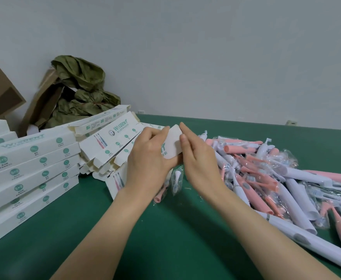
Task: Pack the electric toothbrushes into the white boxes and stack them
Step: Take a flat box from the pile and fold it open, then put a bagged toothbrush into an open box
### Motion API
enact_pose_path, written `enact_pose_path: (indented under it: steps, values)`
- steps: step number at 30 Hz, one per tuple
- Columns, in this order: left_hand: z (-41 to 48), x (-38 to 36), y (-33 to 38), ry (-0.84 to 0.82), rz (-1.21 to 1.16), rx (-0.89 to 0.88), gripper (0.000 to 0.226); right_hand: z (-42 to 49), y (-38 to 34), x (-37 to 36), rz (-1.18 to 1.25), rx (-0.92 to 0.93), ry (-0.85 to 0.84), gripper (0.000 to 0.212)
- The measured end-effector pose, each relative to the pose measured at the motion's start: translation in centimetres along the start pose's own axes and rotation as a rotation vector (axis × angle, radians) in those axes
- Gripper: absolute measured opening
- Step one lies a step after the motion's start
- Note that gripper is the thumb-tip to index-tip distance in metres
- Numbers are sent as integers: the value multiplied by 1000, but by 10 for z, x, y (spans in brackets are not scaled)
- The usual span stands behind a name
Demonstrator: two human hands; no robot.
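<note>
My left hand [147, 158] grips a white toothbrush box [172, 143] above the green table, end flap facing me. My right hand [197, 156] touches that flap from the right, thumb and fingertips on its edge. Below the box, a wrapped brush head [176, 178] and a pink piece [160, 196] stick out or lie underneath; I cannot tell which. A heap of pink and white electric toothbrushes [276, 178] in clear wrap covers the table on the right. Closed white boxes are stacked [30, 168] at the left. Unfilled boxes with open flaps [109, 146] are piled behind my left hand.
The green table [165, 239] has bare surface between my forearms and the front edge. Brown cardboard cartons [0, 93] and crumpled green paper [80, 91] stand against the grey wall at the back left.
</note>
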State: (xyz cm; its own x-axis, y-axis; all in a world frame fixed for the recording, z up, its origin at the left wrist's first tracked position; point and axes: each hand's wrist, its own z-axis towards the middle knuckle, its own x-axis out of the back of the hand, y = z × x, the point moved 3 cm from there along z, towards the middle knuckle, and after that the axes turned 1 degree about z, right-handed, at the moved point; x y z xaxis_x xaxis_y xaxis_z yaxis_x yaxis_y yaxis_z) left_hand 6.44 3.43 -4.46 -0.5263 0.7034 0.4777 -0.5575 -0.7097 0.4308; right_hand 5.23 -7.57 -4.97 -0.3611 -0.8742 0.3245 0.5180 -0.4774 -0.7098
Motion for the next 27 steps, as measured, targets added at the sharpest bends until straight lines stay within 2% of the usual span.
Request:
enact_pose_path:
  steps: [2, 5, 7, 9, 10, 15, 18, 21, 24, 27]
  values:
    - [5, 8, -3, -78, 134, 28, 56, 1, 5, 1, 133, -106, 17, 32]
    - [7, 32, -21, -165, 313, 135, 39, 4, 16, 1, 244, -278, 43, 20]
    - [-1, 50, -48, -272, 403, 292, 41, 4, 26, -3, 84, -338, -89, 15]
    - [-12, 65, -78, -427, 517, 455, 53, 0, 35, -8, -148, -318, -232, 15]
    - [-18, 72, -90, -487, 569, 515, 52, -2, 37, -11, -250, -290, -275, 15]
    - [-41, 74, -121, -629, 709, 654, 36, -6, 43, -10, -551, -201, -343, 18]
    - [-44, 72, -123, -565, 793, 625, 29, -6, 47, -2, -605, -237, -362, 18]
    - [-43, 65, -116, -523, 881, 514, 22, -9, 50, 2, -619, -269, -385, 23]
    - [-31, 46, -95, -390, 720, 360, 14, -11, 53, 5, -639, -287, -396, 26]
    - [-9, 27, -75, -219, 570, 304, 20, -12, 55, 6, -644, -308, -412, 26]
